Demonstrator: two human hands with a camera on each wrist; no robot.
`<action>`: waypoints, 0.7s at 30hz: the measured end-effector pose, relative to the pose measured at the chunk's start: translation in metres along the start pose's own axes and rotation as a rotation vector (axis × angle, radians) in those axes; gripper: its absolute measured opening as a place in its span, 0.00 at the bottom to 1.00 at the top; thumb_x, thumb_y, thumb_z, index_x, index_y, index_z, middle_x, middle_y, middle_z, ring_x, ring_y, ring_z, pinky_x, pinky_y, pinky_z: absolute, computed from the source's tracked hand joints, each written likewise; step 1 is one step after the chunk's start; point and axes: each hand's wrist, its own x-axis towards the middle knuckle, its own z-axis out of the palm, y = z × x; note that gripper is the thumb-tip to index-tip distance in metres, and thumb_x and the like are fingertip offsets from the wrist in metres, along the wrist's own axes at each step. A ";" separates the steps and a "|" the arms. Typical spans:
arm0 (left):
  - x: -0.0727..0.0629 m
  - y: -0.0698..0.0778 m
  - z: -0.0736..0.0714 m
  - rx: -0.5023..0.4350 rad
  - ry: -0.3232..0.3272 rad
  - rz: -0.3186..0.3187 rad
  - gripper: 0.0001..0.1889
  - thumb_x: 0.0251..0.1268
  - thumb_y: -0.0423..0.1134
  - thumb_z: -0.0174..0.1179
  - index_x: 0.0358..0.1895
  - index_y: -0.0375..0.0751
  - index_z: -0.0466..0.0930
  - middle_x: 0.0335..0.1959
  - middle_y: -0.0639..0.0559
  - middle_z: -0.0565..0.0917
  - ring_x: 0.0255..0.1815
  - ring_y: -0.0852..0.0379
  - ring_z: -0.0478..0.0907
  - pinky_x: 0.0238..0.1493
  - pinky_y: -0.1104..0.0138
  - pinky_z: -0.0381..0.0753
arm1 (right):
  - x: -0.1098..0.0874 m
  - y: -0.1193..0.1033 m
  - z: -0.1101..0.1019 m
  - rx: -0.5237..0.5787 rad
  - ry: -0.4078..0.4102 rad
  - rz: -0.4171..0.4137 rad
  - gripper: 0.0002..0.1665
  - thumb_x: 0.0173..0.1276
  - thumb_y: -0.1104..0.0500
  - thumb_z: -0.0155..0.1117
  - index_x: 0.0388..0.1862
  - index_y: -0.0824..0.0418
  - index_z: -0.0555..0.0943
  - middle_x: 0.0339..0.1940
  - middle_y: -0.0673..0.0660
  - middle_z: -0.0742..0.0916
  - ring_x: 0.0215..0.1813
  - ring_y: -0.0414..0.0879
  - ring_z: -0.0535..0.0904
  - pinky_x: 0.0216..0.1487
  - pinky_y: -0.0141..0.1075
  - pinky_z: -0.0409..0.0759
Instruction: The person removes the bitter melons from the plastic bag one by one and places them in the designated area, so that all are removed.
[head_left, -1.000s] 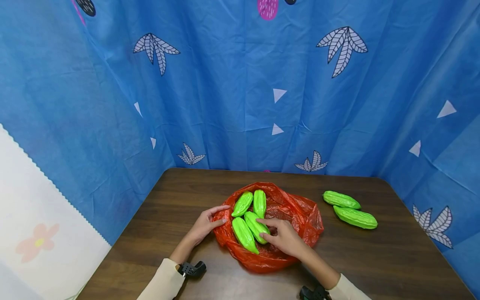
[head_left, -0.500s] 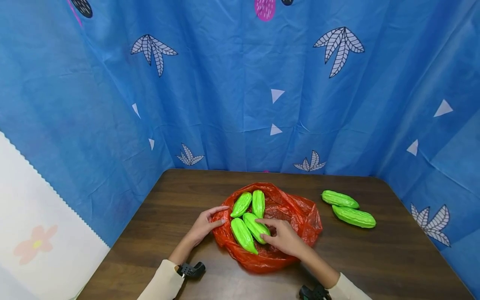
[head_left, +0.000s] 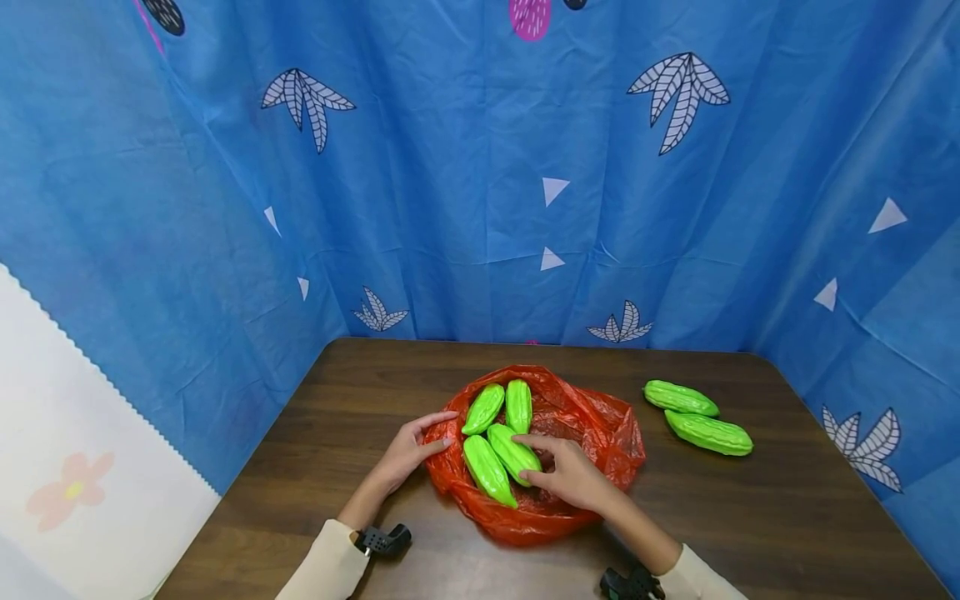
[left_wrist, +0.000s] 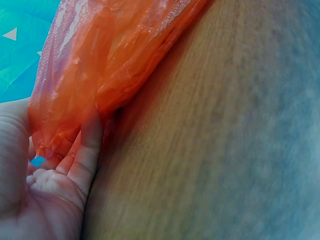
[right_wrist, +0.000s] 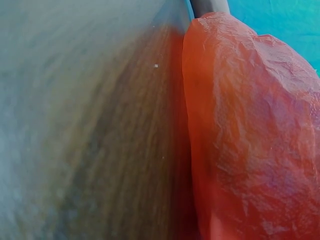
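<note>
Held gourd: green and ridged (head_left: pixel 512 452), lying inside the red bag (head_left: pixel 517 529) at about its middle, angled from far left to near right.
Right hand: its grip (head_left: pixel 564 472) reaches in over the bag's right side, thumb and fingers set apart by the gourd's breadth and apparently pinching its right flank.
Change: over the last second, almost none; both hands and all the gourds keep their places, apart from a slight shift of the head view. The work appears to be at a pause, with this gourd not lifted clear.
Bag contents: four gourds in all; besides the held one, a near-left gourd (head_left: pixel 489 471) just beside it, a far-left gourd (head_left: pixel 483 408) and a far-right gourd (head_left: pixel 518 406). The bag's right part shows bare, crumpled plastic.
Left hand: its grip (head_left: pixel 405 450) is nearly closed, pinching the bag's left edge between thumb and fingers.
Outside the bag: a far loose gourd (head_left: pixel 681 398) and a near loose gourd (head_left: pixel 708 434), touching, to the right on the brown surface (head_left: pixel 757 525).
Backdrop: a blue curtain (head_left: pixel 450 167) beyond the far edge.
</note>
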 end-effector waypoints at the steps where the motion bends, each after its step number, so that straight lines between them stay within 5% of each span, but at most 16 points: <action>1: 0.000 0.000 0.000 0.002 0.001 0.002 0.25 0.72 0.35 0.63 0.70 0.39 0.74 0.68 0.36 0.74 0.52 0.52 0.84 0.49 0.60 0.86 | 0.000 0.000 0.000 -0.001 -0.002 -0.001 0.30 0.68 0.53 0.72 0.69 0.52 0.78 0.68 0.60 0.80 0.42 0.39 0.82 0.39 0.33 0.80; 21: 0.000 0.000 0.000 0.002 -0.004 0.009 0.25 0.71 0.35 0.63 0.70 0.39 0.74 0.68 0.36 0.74 0.52 0.53 0.84 0.49 0.61 0.86 | 0.000 -0.004 -0.005 0.012 0.026 0.007 0.26 0.69 0.57 0.70 0.66 0.53 0.81 0.63 0.57 0.84 0.36 0.42 0.78 0.38 0.35 0.81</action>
